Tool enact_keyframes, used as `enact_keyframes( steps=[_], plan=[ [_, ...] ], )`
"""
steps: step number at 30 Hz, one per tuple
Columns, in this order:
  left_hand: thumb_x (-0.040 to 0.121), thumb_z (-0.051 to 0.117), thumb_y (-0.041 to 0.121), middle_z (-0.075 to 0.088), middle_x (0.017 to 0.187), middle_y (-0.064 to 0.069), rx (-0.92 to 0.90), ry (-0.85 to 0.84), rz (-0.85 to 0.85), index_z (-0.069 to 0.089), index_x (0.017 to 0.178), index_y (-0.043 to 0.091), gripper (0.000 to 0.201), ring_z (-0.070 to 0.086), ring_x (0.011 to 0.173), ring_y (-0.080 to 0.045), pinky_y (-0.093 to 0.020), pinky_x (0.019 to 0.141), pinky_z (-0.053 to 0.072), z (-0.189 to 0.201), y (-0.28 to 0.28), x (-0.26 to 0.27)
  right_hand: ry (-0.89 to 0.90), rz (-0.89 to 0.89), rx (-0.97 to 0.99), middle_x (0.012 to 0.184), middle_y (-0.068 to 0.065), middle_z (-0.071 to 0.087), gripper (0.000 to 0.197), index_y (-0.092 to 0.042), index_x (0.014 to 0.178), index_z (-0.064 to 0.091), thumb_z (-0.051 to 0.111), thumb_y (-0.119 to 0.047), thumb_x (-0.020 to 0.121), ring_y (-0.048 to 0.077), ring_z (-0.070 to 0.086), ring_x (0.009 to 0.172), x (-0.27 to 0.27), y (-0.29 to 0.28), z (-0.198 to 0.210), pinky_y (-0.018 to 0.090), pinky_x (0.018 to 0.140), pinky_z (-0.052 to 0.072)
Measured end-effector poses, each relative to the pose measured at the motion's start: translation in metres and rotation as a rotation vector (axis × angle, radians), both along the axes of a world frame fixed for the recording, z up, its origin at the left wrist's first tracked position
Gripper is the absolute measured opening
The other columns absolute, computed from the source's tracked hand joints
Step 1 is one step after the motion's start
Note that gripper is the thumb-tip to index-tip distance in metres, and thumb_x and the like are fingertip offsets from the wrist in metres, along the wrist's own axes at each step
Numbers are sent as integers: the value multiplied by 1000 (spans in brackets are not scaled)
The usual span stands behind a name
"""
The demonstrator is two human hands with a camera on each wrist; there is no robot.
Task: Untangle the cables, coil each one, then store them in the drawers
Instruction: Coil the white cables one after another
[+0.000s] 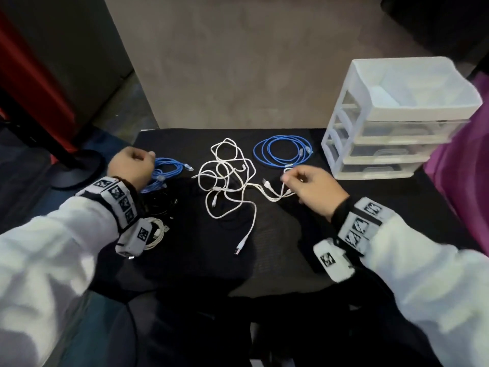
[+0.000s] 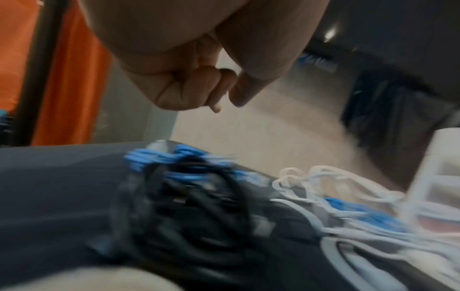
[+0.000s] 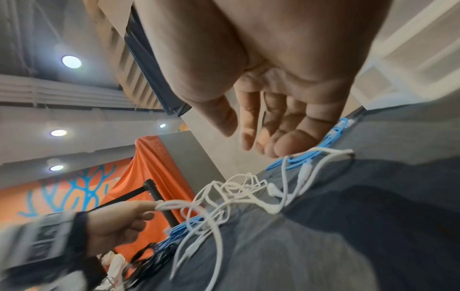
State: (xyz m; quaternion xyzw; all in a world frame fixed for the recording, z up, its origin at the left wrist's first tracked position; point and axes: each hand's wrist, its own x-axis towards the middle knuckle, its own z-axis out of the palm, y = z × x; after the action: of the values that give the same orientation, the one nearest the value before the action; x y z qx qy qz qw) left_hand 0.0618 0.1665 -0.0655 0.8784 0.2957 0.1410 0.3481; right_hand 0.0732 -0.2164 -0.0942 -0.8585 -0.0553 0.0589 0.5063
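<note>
A tangle of white cables [image 1: 227, 178] lies in the middle of the black table [image 1: 277, 260]. My right hand [image 1: 309, 186] hovers at its right end. The fingers [image 3: 286, 145] are relaxed and apart, just over a white loop [image 3: 331, 152], gripping nothing that I can see. My left hand [image 1: 129, 165] is curled into a fist [image 2: 194, 88] above a loose blue cable bundle [image 1: 169, 168] and holds nothing visible. A neat blue coil [image 1: 283, 151] lies at the back right. Black cables [image 1: 158, 202] sit under my left wrist.
A white plastic drawer unit [image 1: 383, 152] with three shut drawers and an open top tray stands at the table's right rear. A coiled white cable [image 1: 157, 230] lies by my left forearm. A black stand base [image 1: 76, 170] sits off the table's left edge.
</note>
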Motion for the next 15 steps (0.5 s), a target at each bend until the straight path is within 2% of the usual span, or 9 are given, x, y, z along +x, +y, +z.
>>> enact_keyframes(
  steps=[2,4,6,8,10,11,13,15],
  plan=[
    [95,59,41,68,86,0,-63,-72,-41,68,97,20,23,64,87,-24,-31,78,47,6,-31,-10,-20,-11,-64,73,-17,66,13,-25,85,70,67,-31,96,7,63,77,31,3,0,37,89,54],
    [96,61,37,67,85,4,-119,-113,-105,71,97,20,20,63,86,-19,-28,78,45,2,-65,-20,-25,-9,-216,99,-7,71,12,-32,102,72,65,-38,96,23,65,110,55,8,-1,40,107,48],
    [96,63,34,70,83,2,-191,-139,-214,73,94,16,21,61,79,-14,-27,76,44,-8,-100,-33,8,14,-410,135,3,65,39,-31,136,62,61,-40,98,34,45,140,72,12,-5,40,121,33],
    [97,64,32,70,79,0,-279,-149,-319,73,92,14,21,59,71,-11,-29,71,45,-21,-135,-52,76,34,-538,153,6,52,59,-31,152,46,62,-43,97,37,31,148,82,18,-10,39,123,27],
    [98,65,30,71,77,2,-366,-128,-407,73,90,15,19,58,69,-7,-27,72,47,-35,-165,-74,112,70,-704,153,9,49,64,-31,153,43,64,-39,93,36,38,144,89,23,-17,39,120,29],
    [97,65,30,70,75,2,-405,-106,-439,73,89,16,18,57,67,-6,-25,70,47,-42,-177,-84,107,89,-792,148,11,52,61,-30,148,46,63,-34,90,35,44,139,90,24,-19,39,118,30],
    [97,65,32,65,68,1,-478,-31,-483,72,88,19,17,54,61,-6,-25,66,47,-56,-192,-99,115,113,-858,128,6,64,46,-27,135,54,59,-23,89,29,53,128,91,24,-18,39,116,31],
    [97,62,35,60,66,4,-534,74,-511,70,90,22,17,56,56,-9,-28,59,47,-69,-196,-107,114,105,-862,115,-2,69,27,-25,119,62,54,-20,94,26,55,122,89,21,-17,40,114,31]
  ],
)
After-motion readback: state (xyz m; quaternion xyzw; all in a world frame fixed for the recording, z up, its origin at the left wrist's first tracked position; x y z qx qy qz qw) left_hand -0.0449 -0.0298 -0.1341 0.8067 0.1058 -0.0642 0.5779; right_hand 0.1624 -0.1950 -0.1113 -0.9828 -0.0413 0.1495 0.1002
